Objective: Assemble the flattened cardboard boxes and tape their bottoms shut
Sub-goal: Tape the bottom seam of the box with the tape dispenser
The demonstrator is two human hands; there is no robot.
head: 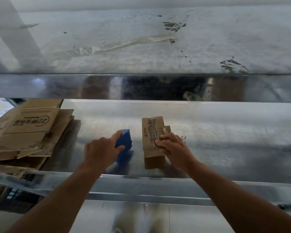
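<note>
A small brown cardboard box [152, 132] with dark print stands on the shiny metal shelf [208, 132], near the middle. My right hand [172, 148] grips its right side, fingers curled over the top face. To its left, my left hand [101, 150] holds a blue tape dispenser [124, 140] that rests on the shelf, index finger stretched along its top. A stack of flattened cardboard boxes [29, 132] lies at the left end of the shelf.
A metal upper shelf edge [141, 88] runs across the view above the work surface, with a worn grey top [158, 39] carrying tape scraps. The shelf's front rail [158, 184] lies under my forearms. A dark object [15, 197] sits below left.
</note>
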